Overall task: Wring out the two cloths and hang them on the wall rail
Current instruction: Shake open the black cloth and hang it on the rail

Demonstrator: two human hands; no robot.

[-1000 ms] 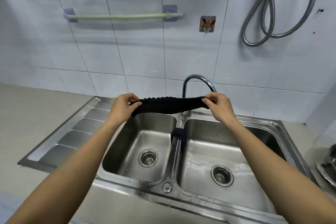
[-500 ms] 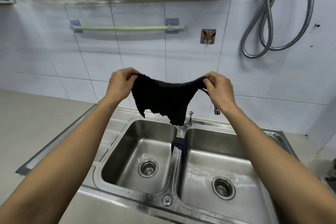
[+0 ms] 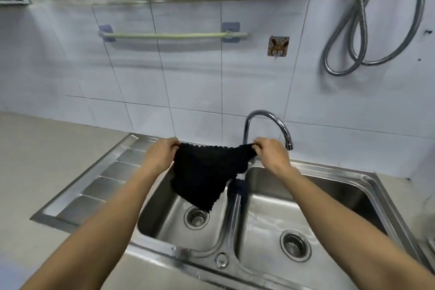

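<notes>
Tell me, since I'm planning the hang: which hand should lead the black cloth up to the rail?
Left, probably. The left hand pinches the black knitted cloth almost directly below the pale green wall rail; the right hand sits past its right end.

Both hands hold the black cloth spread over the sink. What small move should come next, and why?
Probably lift the cloth up and forward toward the rail. The left hand and right hand each pinch a top corner, so it already hangs open, and the rail on the wall above is bare. The second cloth lies over the sink divider and can wait.
</notes>
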